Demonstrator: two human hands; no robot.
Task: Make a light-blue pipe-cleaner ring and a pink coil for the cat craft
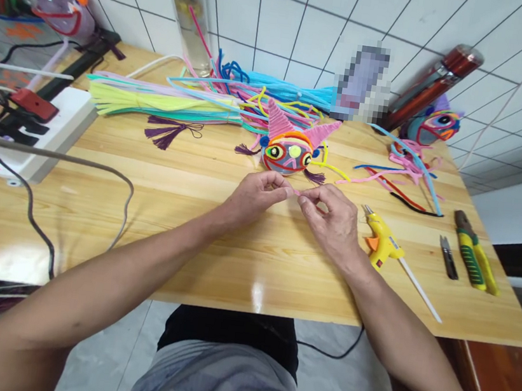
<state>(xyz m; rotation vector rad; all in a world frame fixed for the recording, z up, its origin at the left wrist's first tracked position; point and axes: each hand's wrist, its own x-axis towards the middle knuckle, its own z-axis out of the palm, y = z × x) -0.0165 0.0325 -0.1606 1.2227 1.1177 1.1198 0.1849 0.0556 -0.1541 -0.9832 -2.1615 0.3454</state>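
Between the fingertips of my left hand and my right hand is a short pink piece of pipe cleaner. Both hands are closed in a pinch on it, above the wooden table. Just behind them sits a round face ornament with pink pointed ears, coloured pipe-cleaner outlines and dark purple tassels at its sides. A yellow glue gun with a white glue stick lies right of my right hand.
Bundles of pipe cleaners lie along the back, with a purple tassel in front. Pipe-cleaner scraps, small snips and pliers lie at right. A power strip and cables occupy the left. Bottles stand by the wall.
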